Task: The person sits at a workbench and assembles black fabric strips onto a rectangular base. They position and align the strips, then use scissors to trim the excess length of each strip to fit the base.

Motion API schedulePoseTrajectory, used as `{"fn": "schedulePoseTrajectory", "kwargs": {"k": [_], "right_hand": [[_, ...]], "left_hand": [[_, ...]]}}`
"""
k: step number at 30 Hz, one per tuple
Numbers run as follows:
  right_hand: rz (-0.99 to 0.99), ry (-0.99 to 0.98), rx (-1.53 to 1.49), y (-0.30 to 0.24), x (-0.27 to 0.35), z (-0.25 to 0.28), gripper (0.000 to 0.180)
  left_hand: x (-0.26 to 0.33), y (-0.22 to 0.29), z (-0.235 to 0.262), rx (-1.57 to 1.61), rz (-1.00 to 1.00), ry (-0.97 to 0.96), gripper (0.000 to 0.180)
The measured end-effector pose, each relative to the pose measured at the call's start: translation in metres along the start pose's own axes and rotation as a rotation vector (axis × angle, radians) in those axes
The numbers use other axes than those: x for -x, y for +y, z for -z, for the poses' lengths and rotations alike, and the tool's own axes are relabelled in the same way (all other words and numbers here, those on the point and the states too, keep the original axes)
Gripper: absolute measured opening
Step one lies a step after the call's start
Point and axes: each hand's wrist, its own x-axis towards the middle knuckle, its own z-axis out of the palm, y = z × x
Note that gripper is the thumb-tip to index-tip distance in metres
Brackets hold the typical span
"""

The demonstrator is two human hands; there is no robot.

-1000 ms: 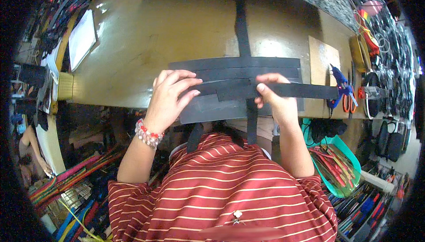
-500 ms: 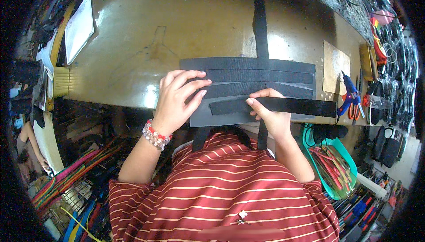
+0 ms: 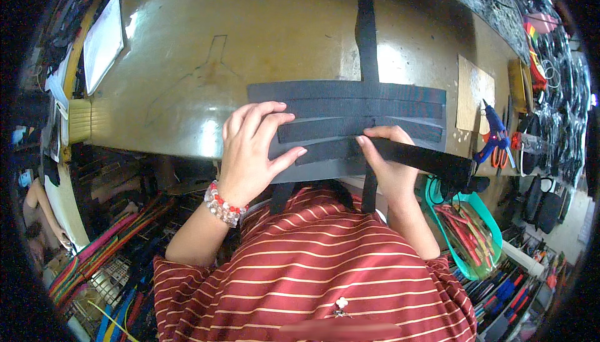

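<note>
Lowered since the earlier frame were the thumb of the left hand and the right end of the black strap, which was pinched by the right hand and, left of it, laid on the grey sheet. Nothing was gripped by the half-open left hand; neatness seemed best served by the strap being kept flat, parallel to the strips beyond.

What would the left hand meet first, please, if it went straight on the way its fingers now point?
The left hand would likely meet the black strips just to its right; it may already touch them, depth is unclear.
</note>
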Motion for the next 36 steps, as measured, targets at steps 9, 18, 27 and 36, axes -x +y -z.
{"fn": "schedulePoseTrajectory", "kwargs": {"k": [9,18,27,36], "right_hand": [[0.025,0.001,0.069,0.013,0.002,-0.002,0.018],[0.003,-0.015,0.090,0.012,0.001,-0.004,0.017],[0.074,0.067,-0.041,0.008,-0.012,0.004,0.015],[-0.334,-0.125,-0.052,0.032,-0.018,0.046,0.015]], "left_hand": [[-0.001,0.001,0.004,-0.003,0.028,-0.041,0.051],[-0.002,0.008,0.009,-0.039,0.044,-0.052,0.045],[-0.035,0.058,-0.042,0.291,-0.077,-0.085,0.017],[-0.039,0.065,-0.048,0.171,-0.039,-0.091,0.017]]}}
